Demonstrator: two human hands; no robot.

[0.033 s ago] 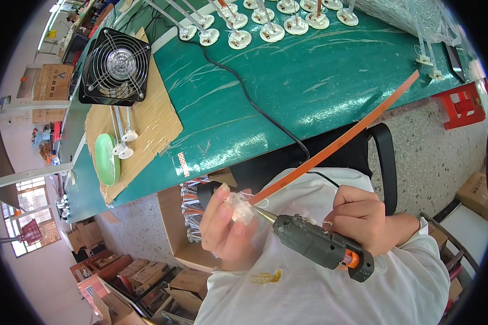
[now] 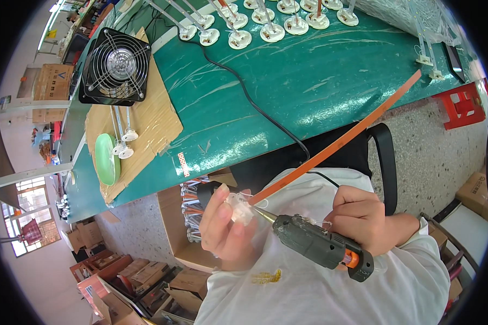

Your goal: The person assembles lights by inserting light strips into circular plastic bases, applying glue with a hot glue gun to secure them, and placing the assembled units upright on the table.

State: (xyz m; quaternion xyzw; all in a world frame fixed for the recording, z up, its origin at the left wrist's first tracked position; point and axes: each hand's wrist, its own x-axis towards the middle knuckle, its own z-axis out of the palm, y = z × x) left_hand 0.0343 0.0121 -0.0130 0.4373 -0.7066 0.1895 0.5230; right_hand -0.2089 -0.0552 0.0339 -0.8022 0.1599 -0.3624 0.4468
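Off the table's near edge, the left hand pinches a white piece between thumb and fingers; an orange strip reaches from it toward the table's right end. The right hand is wrapped around a glue gun, its nozzle at the piece; whether they touch, I cannot tell. Toward the table's left end are a fan and a green case.
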